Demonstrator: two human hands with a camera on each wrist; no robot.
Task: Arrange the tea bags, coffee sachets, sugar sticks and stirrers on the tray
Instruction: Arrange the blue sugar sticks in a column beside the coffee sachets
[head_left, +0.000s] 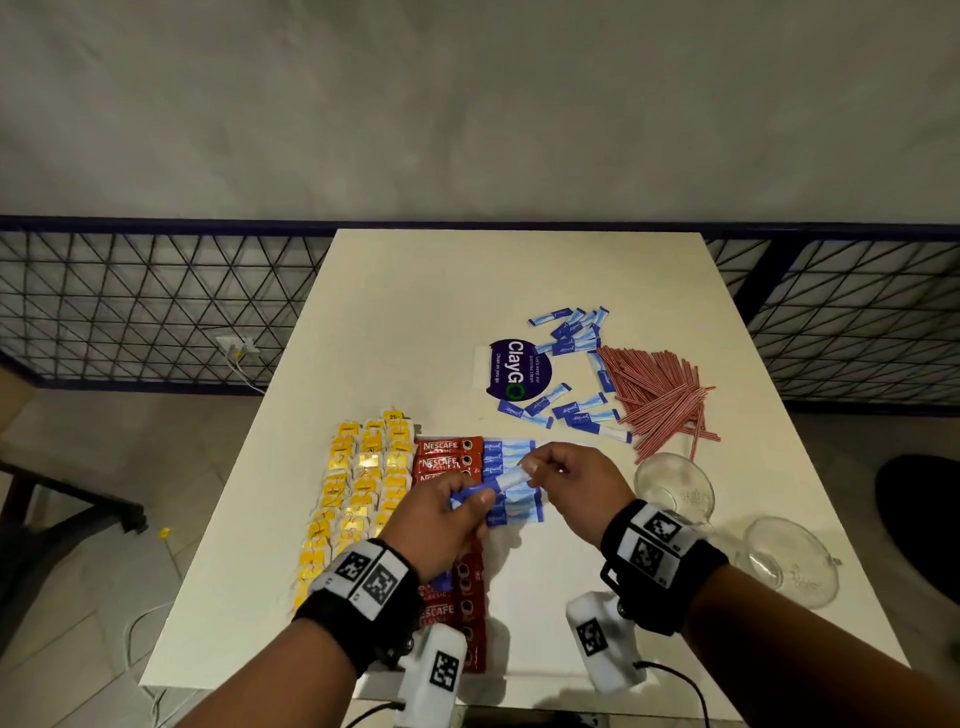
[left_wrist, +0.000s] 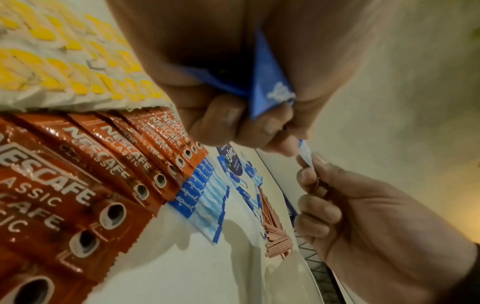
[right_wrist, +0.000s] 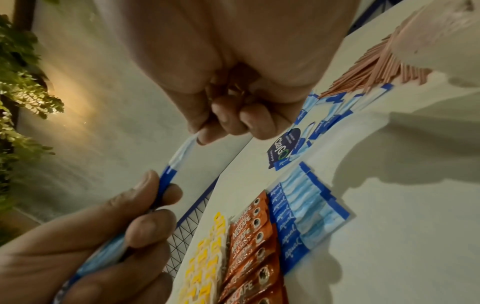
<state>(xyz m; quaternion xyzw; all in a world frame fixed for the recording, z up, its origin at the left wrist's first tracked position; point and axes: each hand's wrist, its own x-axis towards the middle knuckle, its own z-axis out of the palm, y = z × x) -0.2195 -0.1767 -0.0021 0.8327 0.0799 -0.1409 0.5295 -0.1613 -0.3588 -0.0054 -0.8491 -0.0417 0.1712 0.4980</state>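
Note:
My left hand (head_left: 470, 501) grips a small bunch of blue sugar sticks (left_wrist: 270, 82). My right hand (head_left: 535, 467) pinches the pale end of one stick (head_left: 511, 478) that sticks out of that bunch; the right wrist view shows this stick (right_wrist: 179, 156) stretched between both hands. Under the hands, on the white table (head_left: 415, 322), lie rows of yellow tea bags (head_left: 358, 483), a column of red coffee sachets (head_left: 447, 457) and a row of laid-out sugar sticks (head_left: 511, 452). Loose sugar sticks (head_left: 571, 332) and a heap of red stirrers (head_left: 660, 395) lie further right.
Two glass bowls (head_left: 675, 488) (head_left: 789, 561) stand near my right wrist. A round purple sticker (head_left: 514, 369) is on the table's middle. A dark mesh fence (head_left: 156, 312) runs behind the table, whose front edge is close to my forearms.

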